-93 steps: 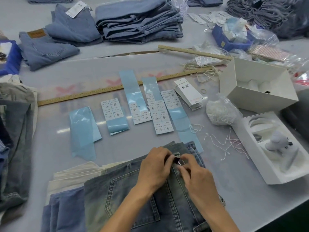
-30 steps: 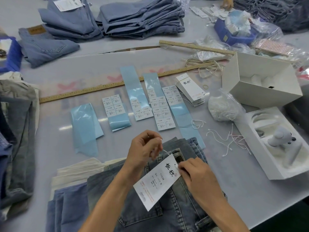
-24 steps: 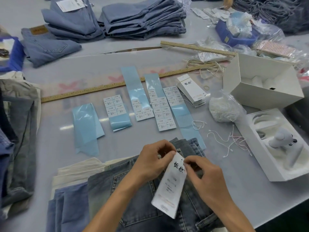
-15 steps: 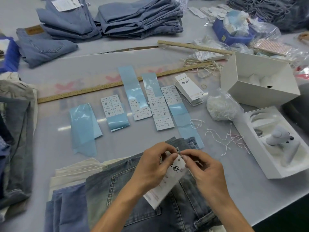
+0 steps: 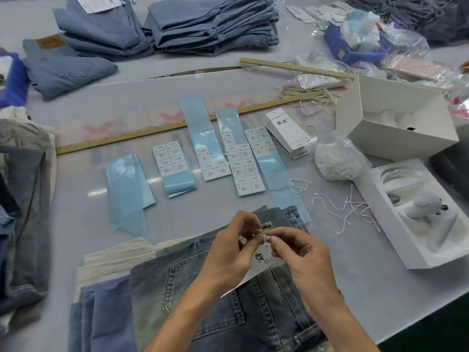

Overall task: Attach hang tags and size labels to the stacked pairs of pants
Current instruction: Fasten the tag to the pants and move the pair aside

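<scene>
a person's left hand (image 5: 232,246) and right hand (image 5: 299,250) meet fingertip to fingertip over the waistband of the top pair of jeans (image 5: 228,301) on a stack at the near edge of the table (image 5: 355,288). both hands are curled nearly closed, thumbs and forefingers pinched on something small at the belt loop (image 5: 267,226); it looks like the string of a hang tag, though the string itself is too fine to make out. the white hang tag (image 5: 258,262) hangs just beneath the fingers, slanting down and left across the denim, partly hidden behind the left palm, black characters showing between the two hands. beyond the jeans, strips of size labels (image 5: 245,171) on blue backing lie in a row, well apart from the hands. a pile of spare hang tags (image 5: 288,132) sits beside them, and loose white strings (image 5: 347,209) lie to the right, near an open white box (image 5: 418,214).
</scene>
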A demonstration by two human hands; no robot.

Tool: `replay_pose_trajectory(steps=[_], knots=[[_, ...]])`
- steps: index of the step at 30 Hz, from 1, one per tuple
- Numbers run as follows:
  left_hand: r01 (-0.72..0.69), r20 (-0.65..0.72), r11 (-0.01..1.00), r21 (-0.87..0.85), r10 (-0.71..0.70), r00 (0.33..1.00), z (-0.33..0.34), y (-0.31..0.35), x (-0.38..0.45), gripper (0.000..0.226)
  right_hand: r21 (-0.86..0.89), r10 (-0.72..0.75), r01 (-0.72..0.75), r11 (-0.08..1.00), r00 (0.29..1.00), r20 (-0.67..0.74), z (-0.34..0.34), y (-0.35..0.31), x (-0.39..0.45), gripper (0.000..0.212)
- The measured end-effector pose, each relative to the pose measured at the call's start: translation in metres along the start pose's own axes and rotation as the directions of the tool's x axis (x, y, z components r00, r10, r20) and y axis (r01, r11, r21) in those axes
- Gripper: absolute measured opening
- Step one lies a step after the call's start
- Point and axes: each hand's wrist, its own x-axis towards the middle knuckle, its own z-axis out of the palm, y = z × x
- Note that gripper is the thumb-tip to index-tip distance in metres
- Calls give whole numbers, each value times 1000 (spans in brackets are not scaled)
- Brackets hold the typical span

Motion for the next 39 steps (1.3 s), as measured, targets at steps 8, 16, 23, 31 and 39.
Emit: replay_pose_trajectory(steps=[8, 16, 23, 31, 39], knots=[[-32, 23, 999, 18, 32, 999, 0, -4, -1, 36, 11, 29, -29, 1000, 999, -12, 2, 0, -1, 16], [-18, 54, 999, 34, 16, 998, -1, -3, 1, 34, -95, -19, 22, 995, 999, 38, -1, 0, 0, 22], [-20, 57, 1000, -23, 21, 998, -7, -4, 3, 29, -93, -8, 16, 996, 997, 83, -4, -5, -2, 23], [59, 53, 992, -108, -53, 997, -5, -14, 3, 21, -57, 26, -23, 998, 999, 44, -3, -5, -5, 21], [169, -154, 985, -41, -173, 973, -10, -32, -15, 23, -715, -293, 255, 651, 953, 74, -5, -2, 1, 22]])
